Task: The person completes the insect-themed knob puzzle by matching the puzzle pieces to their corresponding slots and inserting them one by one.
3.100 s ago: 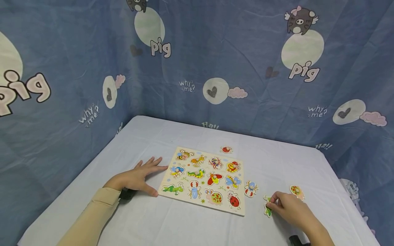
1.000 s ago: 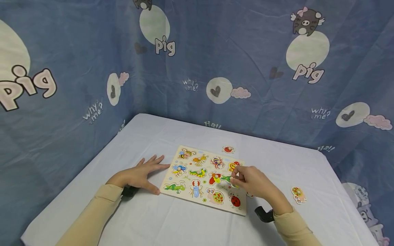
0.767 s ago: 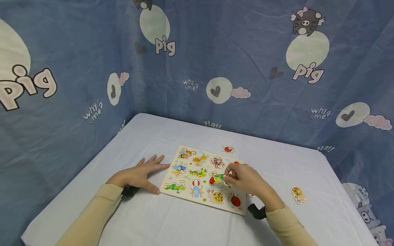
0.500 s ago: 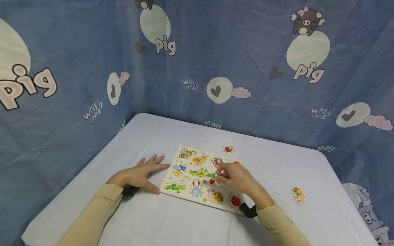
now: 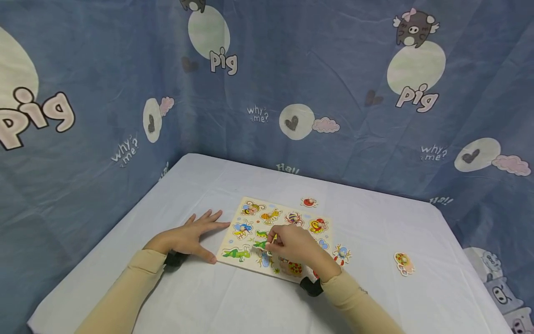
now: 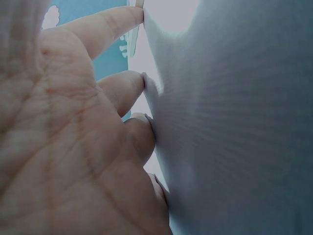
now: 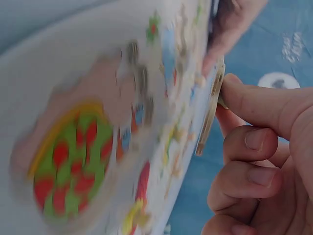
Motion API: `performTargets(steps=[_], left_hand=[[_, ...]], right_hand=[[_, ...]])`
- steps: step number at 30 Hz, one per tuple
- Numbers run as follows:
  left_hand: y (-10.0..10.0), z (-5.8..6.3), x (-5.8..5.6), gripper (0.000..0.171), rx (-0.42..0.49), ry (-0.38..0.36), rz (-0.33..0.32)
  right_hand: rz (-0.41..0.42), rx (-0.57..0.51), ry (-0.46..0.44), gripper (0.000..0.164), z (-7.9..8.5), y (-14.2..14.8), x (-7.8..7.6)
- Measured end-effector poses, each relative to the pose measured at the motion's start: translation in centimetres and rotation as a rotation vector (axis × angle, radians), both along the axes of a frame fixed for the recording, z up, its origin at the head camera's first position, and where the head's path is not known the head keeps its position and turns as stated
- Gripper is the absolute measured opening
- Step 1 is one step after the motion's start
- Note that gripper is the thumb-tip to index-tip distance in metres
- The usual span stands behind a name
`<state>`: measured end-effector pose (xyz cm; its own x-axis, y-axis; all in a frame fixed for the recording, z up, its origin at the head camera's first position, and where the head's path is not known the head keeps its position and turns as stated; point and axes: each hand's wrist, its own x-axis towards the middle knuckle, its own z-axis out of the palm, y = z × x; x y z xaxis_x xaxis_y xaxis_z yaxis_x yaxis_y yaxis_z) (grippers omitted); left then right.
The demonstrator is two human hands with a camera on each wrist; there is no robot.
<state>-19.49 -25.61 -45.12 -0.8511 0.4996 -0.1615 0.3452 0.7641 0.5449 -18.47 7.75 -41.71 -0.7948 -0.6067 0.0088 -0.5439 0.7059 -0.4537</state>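
My right hand (image 5: 292, 243) pinches a green grasshopper puzzle piece (image 5: 260, 245) between thumb and index finger, over the lower left part of the wooden insect puzzle board (image 5: 251, 265). In the right wrist view the piece (image 7: 211, 112) shows edge-on, with the other fingers curled below. The printed grasshopper shape (image 5: 237, 253) lies just left of the held piece. On the table at the board's left side, my left hand (image 5: 187, 239) rests with fingers spread. Its index fingertip is at the board's left edge and its thumb at the near left corner.
A red ladybug piece (image 5: 309, 202) lies behind the board. To its right are a blue beetle piece (image 5: 341, 254), close to the edge, and a snail piece (image 5: 403, 263) farther out. Blue printed curtains (image 5: 233, 134) stand behind the white table (image 5: 200, 297).
My right hand has picked up the grasshopper piece from the table on the right and carried it leftward across the board. The beetle piece shows again. My left hand has stayed put.
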Motion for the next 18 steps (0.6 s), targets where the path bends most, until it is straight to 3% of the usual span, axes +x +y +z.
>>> performTargets(steps=[18], left_hand=[[0.0, 0.1, -0.1, 0.104, 0.003, -0.001, -0.006]], right_hand=[[0.046, 0.102, 0.002, 0.012, -0.9, -5.6, -0.2]])
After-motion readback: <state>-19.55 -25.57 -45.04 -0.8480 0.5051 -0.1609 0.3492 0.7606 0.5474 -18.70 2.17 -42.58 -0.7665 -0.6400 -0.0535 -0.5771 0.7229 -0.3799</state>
